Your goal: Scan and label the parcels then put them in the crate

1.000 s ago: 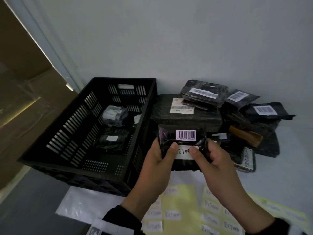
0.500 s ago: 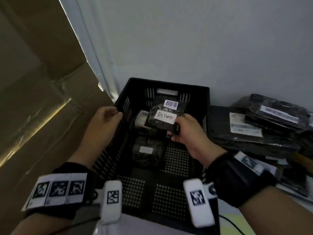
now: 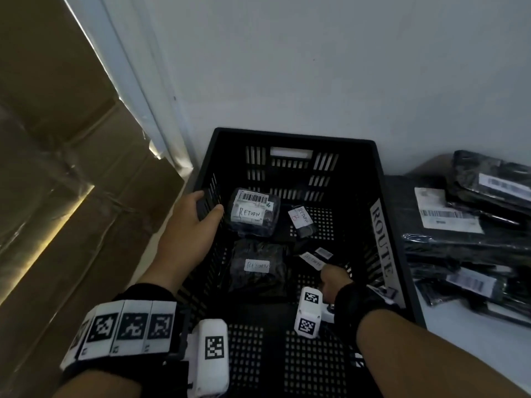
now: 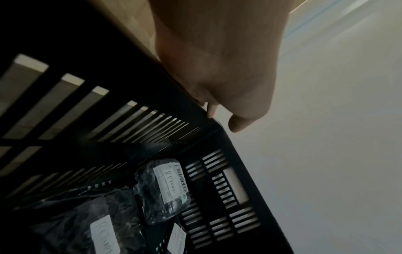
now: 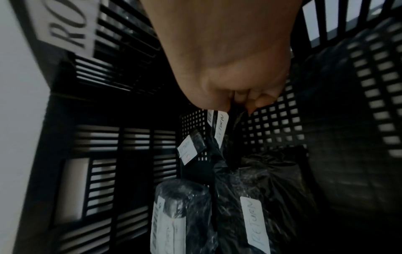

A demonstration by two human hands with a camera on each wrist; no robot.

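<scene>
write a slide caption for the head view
Right hand lowers a labelled parcel into the black crate while left hand steadies its rim.

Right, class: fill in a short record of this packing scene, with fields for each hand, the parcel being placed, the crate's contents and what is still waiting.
Left hand: grips the crate by its left rim
Right hand: inside the crate, pinching the held parcel
Held parcel: black, with RETURN label and barcode
Already in crate: three labelled parcels
Crate sign: ROUTE sign on right wall
Waiting: parcel pile right of crate
</scene>
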